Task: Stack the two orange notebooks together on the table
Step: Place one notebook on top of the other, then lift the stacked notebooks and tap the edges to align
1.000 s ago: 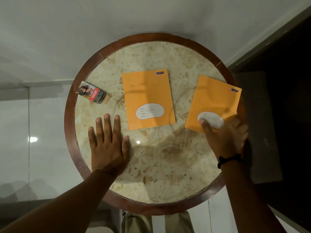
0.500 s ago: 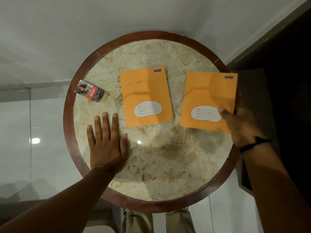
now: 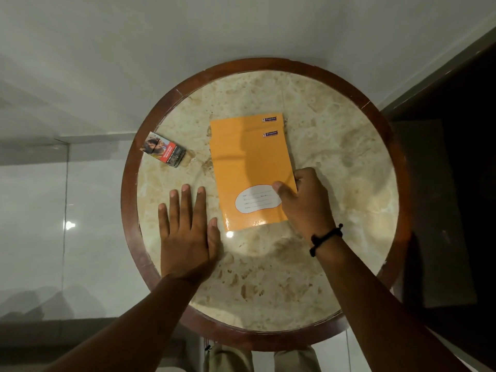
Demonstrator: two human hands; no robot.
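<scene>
Small printed pack (image 3: 163,149) sits far-left on the desk (image 3: 335,157), near the wooden rim, clear of everything else. Left hand (image 3: 188,232) lies flat on the marble, palm down, fingers spread, holding nothing; it sits just left of the stack, apart from it. Centre: upper notebook (image 3: 249,170) lies on the lower notebook (image 3: 241,122), offset toward the near side, so only a far strip of the lower one shows, with its own logo tag just above the upper one's tag. Left edges look roughly in line; can't tell about the right edges near the hand. Right hand (image 3: 303,200) grips the upper notebook at its near-right corner, thumb on the cover beside the white label, fingers curled at the right edge. Black band on that wrist. Judgement: the step in hand is placement, basically done, with alignment left. Next move calls for sliding the upper notebook toward the far side until the far edges meet, then letting go. The cover looks glossy, so it should slide easily and may drag the lower one along; the left hand could pin it if needed.
</scene>
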